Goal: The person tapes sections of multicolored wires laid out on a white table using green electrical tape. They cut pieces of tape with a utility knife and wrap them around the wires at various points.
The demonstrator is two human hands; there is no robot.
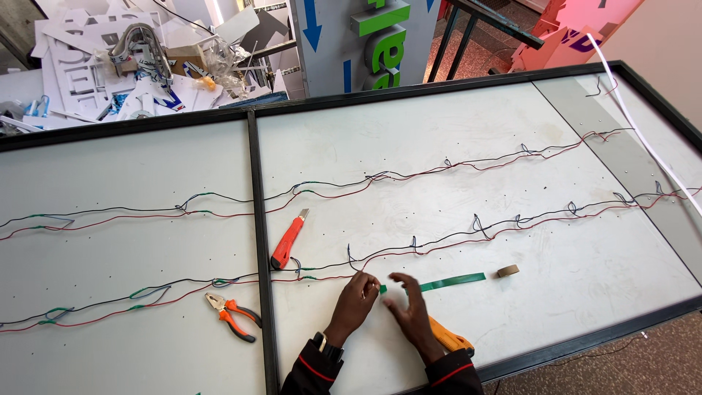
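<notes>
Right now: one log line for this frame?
left hand: pinching green tape end at wires | right hand: open, over tape | nearby: tape roll

A tall grey-white sign panel [344,44] stands behind the table's far edge, bearing blue arrows and raised green block letters [384,44]. To the far left lies a heap of white cut-out letter sheets [80,66]. At the top right, pink sign pieces [567,29] lean together.

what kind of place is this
Probably a sign-making workshop. A large framed white panel is strung with red and black wires, cut-out letter scraps are piled behind it, and pliers and a utility knife lie on it.
</notes>
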